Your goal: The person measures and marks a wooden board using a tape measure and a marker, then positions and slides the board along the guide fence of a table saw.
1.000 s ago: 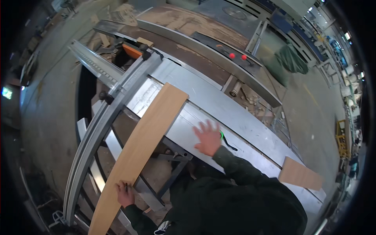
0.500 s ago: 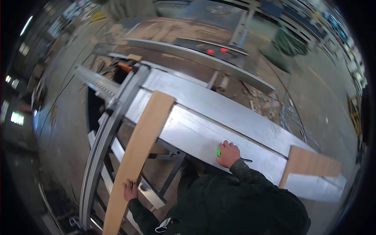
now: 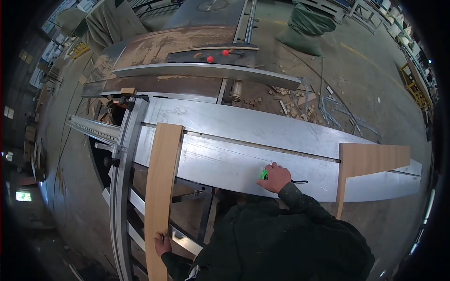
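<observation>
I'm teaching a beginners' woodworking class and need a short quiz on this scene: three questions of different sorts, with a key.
1. Which hand grips the green tape measure?
2. True or false: the left hand touches the long wooden board.
3. Multiple choice: what colour are the two round knobs beyond the metal worktable?
A) blue
B) red
C) yellow

Key:
1. The right hand.
2. True; its fingers are at the board's right-hand edge.
3. B, red.
</observation>
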### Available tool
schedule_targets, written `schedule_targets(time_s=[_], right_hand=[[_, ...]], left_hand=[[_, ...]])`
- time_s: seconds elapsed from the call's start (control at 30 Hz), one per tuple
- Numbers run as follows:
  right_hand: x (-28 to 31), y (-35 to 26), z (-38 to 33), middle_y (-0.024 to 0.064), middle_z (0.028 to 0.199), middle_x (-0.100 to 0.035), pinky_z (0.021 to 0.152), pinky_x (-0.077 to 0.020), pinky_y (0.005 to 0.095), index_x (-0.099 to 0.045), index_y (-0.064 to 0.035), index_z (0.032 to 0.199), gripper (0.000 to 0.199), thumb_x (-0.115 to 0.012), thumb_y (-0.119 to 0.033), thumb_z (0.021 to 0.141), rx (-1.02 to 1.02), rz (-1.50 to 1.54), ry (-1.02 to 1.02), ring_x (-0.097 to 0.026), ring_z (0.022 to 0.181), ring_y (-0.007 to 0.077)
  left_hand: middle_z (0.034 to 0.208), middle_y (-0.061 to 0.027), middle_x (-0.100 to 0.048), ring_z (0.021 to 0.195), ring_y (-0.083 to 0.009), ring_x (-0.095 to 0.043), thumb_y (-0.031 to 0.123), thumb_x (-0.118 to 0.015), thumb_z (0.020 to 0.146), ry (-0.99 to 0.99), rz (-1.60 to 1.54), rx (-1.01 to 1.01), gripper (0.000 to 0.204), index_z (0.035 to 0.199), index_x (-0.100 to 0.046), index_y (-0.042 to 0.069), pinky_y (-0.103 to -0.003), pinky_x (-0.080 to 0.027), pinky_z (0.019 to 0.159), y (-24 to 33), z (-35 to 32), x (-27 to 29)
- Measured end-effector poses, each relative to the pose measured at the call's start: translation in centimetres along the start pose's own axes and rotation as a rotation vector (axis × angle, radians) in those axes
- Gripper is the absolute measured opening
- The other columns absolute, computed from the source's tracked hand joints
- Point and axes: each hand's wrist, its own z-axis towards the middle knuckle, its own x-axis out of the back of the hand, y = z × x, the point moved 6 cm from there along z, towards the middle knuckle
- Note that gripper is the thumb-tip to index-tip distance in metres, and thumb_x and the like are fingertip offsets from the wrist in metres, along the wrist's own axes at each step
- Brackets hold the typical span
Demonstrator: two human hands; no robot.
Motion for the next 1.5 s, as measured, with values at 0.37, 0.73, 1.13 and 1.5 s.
schedule_targets(time_s=[0.37, 0.73, 1.13, 1.5], right_hand=[[-0.4, 0.6, 1.8, 0.0178, 0.114, -0.066, 0.087, -0.0522, 0.0487, -0.061, -0.005, 0.125, 0.084, -0.075, -0.068, 0.072, 0.029, -0.003, -0.177, -0.069, 0.099, 0.0384], [-0.5, 1.6, 2.7, 0.0174, 0.123, -0.066, 0.088, -0.0547, 0.0472, -0.058, -0.0073, 0.131, 0.092, -0.076, -0.074, 0.071, 0.109, 0.042, -0.354, -0.069, 0.105, 0.0368], [-0.6, 0.2, 3.0, 0.0188, 0.107, -0.07, 0.086, -0.0544, 0.0481, -0.063, -0.0068, 0.126, 0.079, -0.073, -0.068, 0.077, 0.167, -0.093, -0.269, -0.069, 0.103, 0.0383], [-1.0, -26.1, 3.1, 0.0174, 0.119, -0.066, 0.097, -0.049, 0.049, -0.061, -0.0035, 0.131, 0.065, -0.083, -0.037, 0.079, 0.971, -0.112, -0.049, -0.06, 0.111, 0.0389]], left_hand=[[0.127, -0.0203, -0.057, 0.114, -0.0414, -0.065, 0.041, -0.087, 0.064, -0.034, -0.077, 0.027, 0.078, 0.129, -0.057, 0.009, -0.047, -0.052, 0.095, 1.0, -0.3, 0.3], [0.14, -0.0156, -0.05, 0.109, -0.0404, -0.066, 0.045, -0.092, 0.06, 0.009, -0.001, 0.081, 0.104, 0.145, -0.045, 0.009, -0.049, -0.057, 0.087, 1.8, 0.0, -0.7], [0.154, -0.0148, -0.049, 0.133, -0.0341, -0.056, 0.042, -0.084, 0.075, 0.169, -0.415, 0.051, 0.078, 0.142, -0.059, 0.011, -0.045, -0.05, 0.104, 0.7, -3.8, -2.2], [0.085, -0.0055, -0.073, 0.055, -0.0113, -0.056, 0.031, -0.077, 0.091, 0.56, -1.849, 0.926, 0.027, 0.098, -0.07, 0.006, -0.03, -0.044, 0.046, -9.3, -18.6, -8.4]])
